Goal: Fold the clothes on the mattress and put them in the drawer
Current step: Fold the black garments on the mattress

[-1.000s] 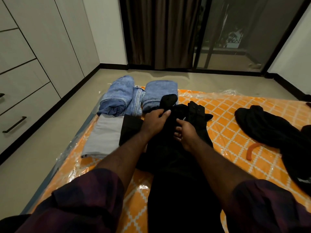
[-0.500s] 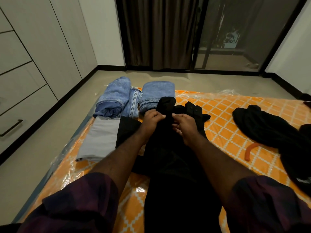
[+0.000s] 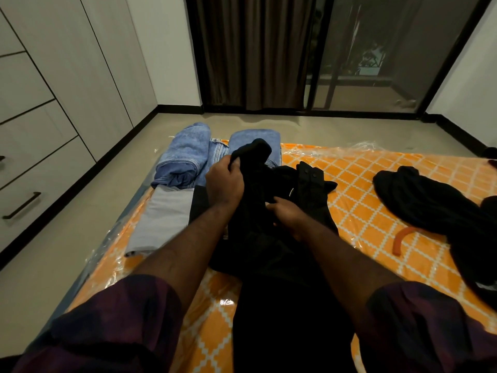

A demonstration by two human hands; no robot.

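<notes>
A black garment [image 3: 271, 238] lies stretched along the orange patterned mattress [image 3: 357, 184] in front of me. My left hand [image 3: 224, 181] grips its far end and holds a bunched part up over the blue jeans. My right hand [image 3: 287, 215] pinches the same black cloth lower down, near a buttoned flap [image 3: 309, 175]. Folded blue jeans [image 3: 185, 157] sit at the mattress's far left corner. A folded grey cloth [image 3: 164, 219] lies just before them. Another loose black garment [image 3: 430, 208] is heaped at the right.
A wardrobe with drawers [image 3: 32, 181] and a dark handle [image 3: 21, 205] lines the left wall across a strip of floor. An orange curved strap [image 3: 402, 238] lies beside the right heap. Curtains and a glass sliding door [image 3: 349, 55] stand at the far end.
My left hand has lifted the garment's far end higher and to the left. My right hand has drawn back toward me, still on the cloth.
</notes>
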